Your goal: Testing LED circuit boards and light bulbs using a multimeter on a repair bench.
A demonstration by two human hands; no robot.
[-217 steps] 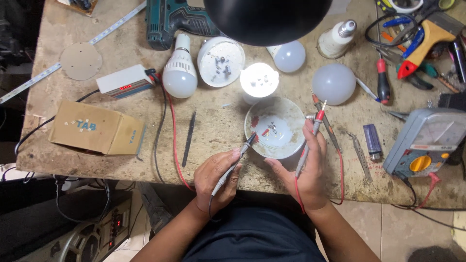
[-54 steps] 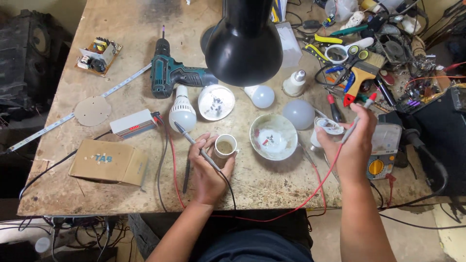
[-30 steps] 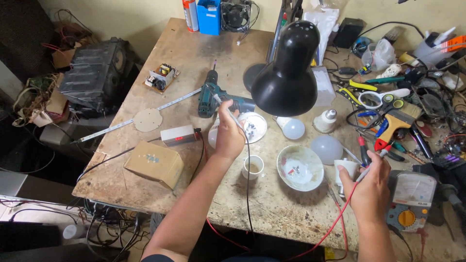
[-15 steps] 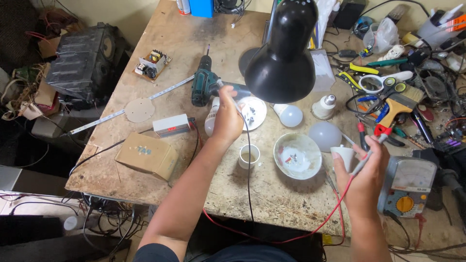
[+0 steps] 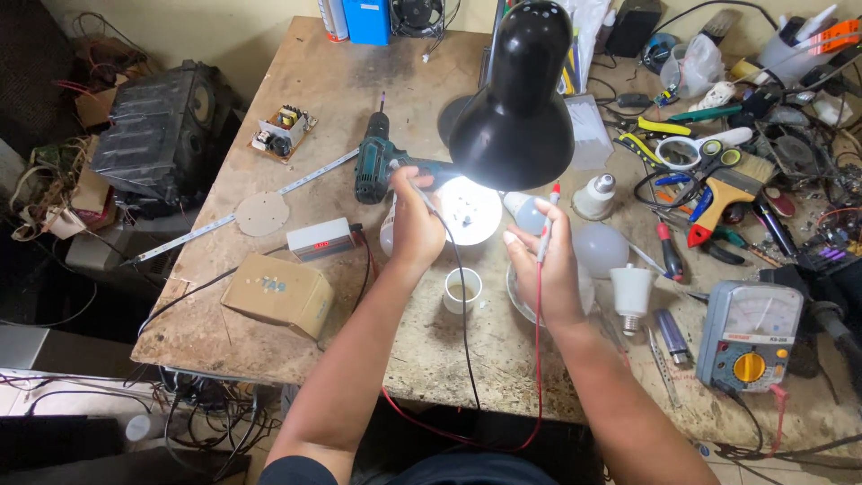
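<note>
Head view: the left hand (image 5: 415, 224) was clamped on the black probe (image 5: 422, 193), now brought to the lit LED disc (image 5: 469, 211). The right hand (image 5: 543, 269), fingers closed on the red probe (image 5: 548, 220), was raised beside it; contact was judged imminent.

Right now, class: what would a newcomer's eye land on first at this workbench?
The black desk lamp at top centre, glowing over a round white LED plate. Just below, the left hand holds a black probe and the right hand a red probe. A grey multimeter sits at lower right.
</note>
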